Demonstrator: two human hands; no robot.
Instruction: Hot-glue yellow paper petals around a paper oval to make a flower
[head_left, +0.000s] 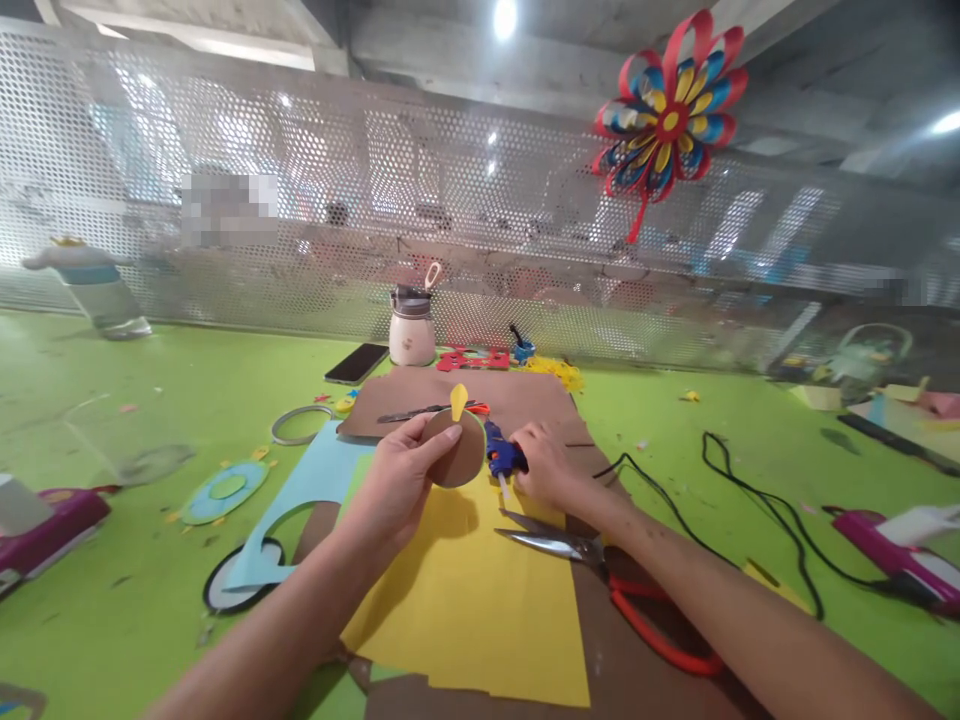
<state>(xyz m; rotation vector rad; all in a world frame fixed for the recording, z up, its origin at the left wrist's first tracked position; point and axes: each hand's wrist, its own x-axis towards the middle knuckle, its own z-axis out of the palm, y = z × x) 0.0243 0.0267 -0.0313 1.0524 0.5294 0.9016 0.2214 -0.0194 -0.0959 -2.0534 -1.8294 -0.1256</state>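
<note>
Over yellow paper (480,620), the left hand (401,475) pinches a flat, round brown disc (459,462) topped by a yellow petal (459,401), the right hand (545,462) grips a blue glue gun (501,450), and red-handled scissors (551,541) lie partly hidden by its forearm (652,550).

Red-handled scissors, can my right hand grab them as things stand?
Probably not without freeing up first: your right hand holds the blue glue gun, and your right forearm partly covers the handles, though the scissors lie close by.
</note>
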